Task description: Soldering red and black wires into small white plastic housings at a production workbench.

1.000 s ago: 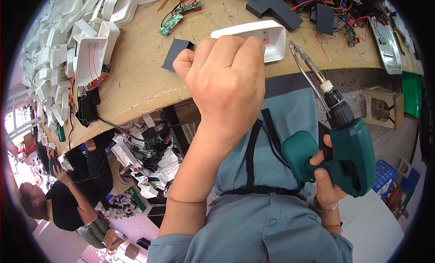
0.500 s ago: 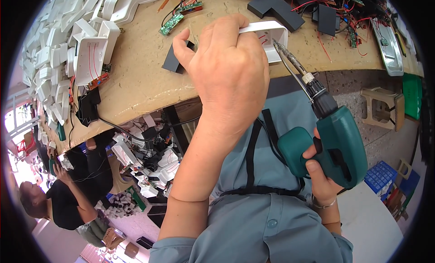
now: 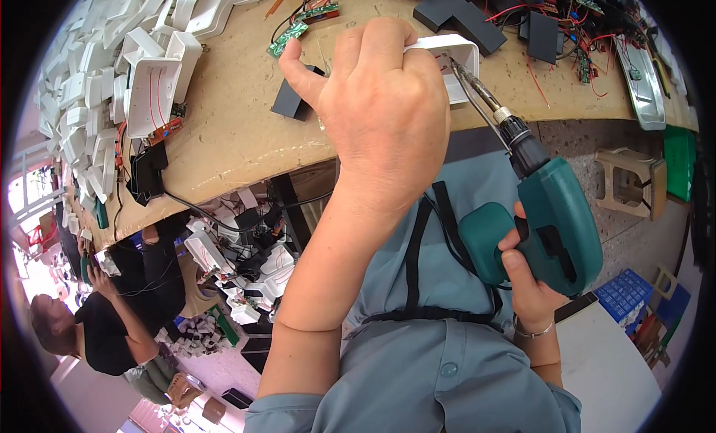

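My left hand (image 3: 384,116) is closed on the rim of a white plastic housing (image 3: 468,54), held tilted at the table's front edge with its hollow side toward the right. Thin red wires show inside. In my right hand (image 3: 531,291) is a green pistol-shaped soldering gun (image 3: 565,220), fingers wrapped round its handle. Its metal tip and a thin feed tube reach into the housing's opening, close to the wires; whether the tip touches them I cannot tell. A black box (image 3: 292,101) lies just left of my left hand, beyond it a green circuit board (image 3: 288,39).
White housings (image 3: 89,82) are heaped at the far left of the table (image 3: 239,127). Black boxes (image 3: 459,19) and red-wired boards lie at the back right, near a metal tray (image 3: 640,90). A stool (image 3: 630,181) stands right. Another person (image 3: 112,328) works at the left.
My left hand and the white housing have shifted slightly to the right. The soldering gun has moved a little up, its tip still at the housing's opening.
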Demonstrator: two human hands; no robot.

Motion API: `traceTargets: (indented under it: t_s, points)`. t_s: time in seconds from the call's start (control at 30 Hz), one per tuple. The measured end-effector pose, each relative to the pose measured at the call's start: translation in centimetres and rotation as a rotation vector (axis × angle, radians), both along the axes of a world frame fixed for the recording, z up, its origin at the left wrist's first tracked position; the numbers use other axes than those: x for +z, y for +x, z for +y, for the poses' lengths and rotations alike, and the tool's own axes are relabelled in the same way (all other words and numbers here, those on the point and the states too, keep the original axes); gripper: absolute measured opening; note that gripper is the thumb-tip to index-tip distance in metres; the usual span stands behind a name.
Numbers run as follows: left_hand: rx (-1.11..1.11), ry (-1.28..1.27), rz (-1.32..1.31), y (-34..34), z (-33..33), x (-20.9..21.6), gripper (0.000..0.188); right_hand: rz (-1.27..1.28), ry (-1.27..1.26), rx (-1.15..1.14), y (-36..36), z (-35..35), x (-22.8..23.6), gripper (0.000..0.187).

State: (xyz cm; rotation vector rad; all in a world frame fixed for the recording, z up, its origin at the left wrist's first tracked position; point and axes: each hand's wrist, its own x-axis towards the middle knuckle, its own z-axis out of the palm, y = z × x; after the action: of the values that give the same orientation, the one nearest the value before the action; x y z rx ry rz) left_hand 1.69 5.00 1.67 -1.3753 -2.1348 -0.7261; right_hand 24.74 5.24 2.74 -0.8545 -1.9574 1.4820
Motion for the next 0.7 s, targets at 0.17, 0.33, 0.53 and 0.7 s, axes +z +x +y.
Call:
traceTargets:
  t_s: [0.17, 0.33, 0.53, 0.7]
  points:
    - [-0.008, 0.009, 0.002, -0.12, 0.14, 0.00, 0.006, 0.013, 0.021, 0.013, -0.32, 0.24, 0.01, 0.046]
    - [-0.010, -0.008, 0.000, -0.11, 0.17, 0.03, 0.006, 0.014, 0.003, 0.023, -0.48, 0.35, -0.04, 0.042]
    - [-0.007, -0.014, -0.004, -0.08, 0.09, 0.19, 0.007, -0.010, -0.016, 0.016, -0.60, 0.40, 0.00, 0.038]
    - [-0.005, -0.022, -0.014, 0.00, 0.13, 0.19, 0.007, -0.031, 0.013, 0.004, -0.66, 0.46, -0.09, 0.032]
